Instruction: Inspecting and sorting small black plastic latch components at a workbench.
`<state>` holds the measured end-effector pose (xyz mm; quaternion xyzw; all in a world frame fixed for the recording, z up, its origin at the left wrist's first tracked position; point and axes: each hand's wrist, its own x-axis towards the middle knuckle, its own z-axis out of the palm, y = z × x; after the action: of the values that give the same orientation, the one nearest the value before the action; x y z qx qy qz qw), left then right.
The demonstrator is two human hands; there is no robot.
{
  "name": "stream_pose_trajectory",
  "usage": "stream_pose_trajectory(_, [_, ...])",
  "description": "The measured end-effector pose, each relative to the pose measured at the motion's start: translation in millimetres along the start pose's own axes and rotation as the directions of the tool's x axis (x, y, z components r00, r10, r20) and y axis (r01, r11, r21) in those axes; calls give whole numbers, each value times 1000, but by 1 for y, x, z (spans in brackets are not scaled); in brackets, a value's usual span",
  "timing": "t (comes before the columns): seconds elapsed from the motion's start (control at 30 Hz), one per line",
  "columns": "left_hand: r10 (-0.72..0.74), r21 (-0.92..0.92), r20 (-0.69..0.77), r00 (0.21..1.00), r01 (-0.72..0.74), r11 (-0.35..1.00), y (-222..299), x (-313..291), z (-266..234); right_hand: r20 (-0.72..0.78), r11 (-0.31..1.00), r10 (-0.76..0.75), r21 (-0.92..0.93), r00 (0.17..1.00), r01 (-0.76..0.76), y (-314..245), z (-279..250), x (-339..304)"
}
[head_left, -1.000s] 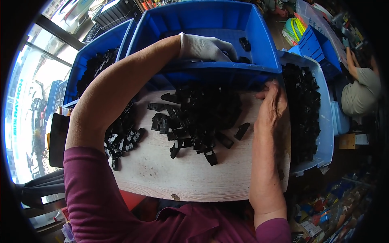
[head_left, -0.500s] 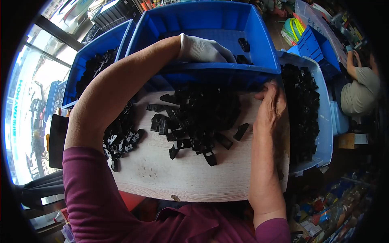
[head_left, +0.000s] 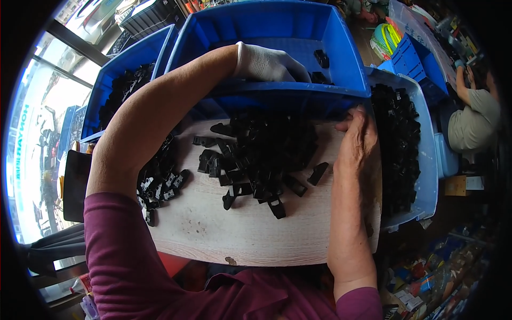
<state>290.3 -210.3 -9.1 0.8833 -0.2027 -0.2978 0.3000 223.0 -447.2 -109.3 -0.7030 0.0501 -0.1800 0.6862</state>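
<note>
Left hand: the left hand (head_left: 266, 63), in a white glove, is reached over the near wall into the large blue bin (head_left: 341, 48). The fingers are curled downward inside the bin; whether anything is pinched in them cannot be told, since the fingertips are hidden behind the bin wall.

Right hand: the right hand (head_left: 356, 140), bare, is laid on the far right part of the wooden board (head_left: 240, 229). The fingers are held together and slightly bent, with the tips at the lower edge of the bin's wall. Nothing is seen gripped in it.

Black parts on the board: a heap of small black plastic parts (head_left: 266, 154) is piled on the board's far half, just left of the right hand and just under the bin. A few strays are scattered toward the near edge.

Second heap: a smaller cluster of black parts (head_left: 160, 181) is found at the board's left edge, partly covered by the left forearm.

Bin contents: a few black pieces (head_left: 321, 57) are seen on the bin floor, near the gloved hand.

Right tray: a pale blue tray (head_left: 426, 176) filled with black parts is set just beside the board on the right.

Left bin: another blue bin (head_left: 106, 90) holding black parts stands to the left.

Surroundings: another person (head_left: 472, 114) is seated at the far right.
</note>
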Motion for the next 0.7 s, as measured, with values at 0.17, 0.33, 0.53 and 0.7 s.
stream_pose_trajectory(0.17, [15,73,-9,1000,-14,997,-5,6,1,2,999,19,-28,1000,-19,-2,-2,-1])
stream_pose_trajectory(0.33, [176,-10,-80,981,-177,984,-10,3,-2,20,999,-11,-42,1000,12,-2,-3,0])
stream_pose_trajectory(0.53, [152,31,-179,972,-149,988,-1,-7,-9,3,1000,14,-24,1000,-14,-2,0,0])
stream_pose_trajectory(0.7, [-34,-201,-293,955,-27,979,11,-22,-14,34,999,30,-26,999,-29,-4,-2,-1])
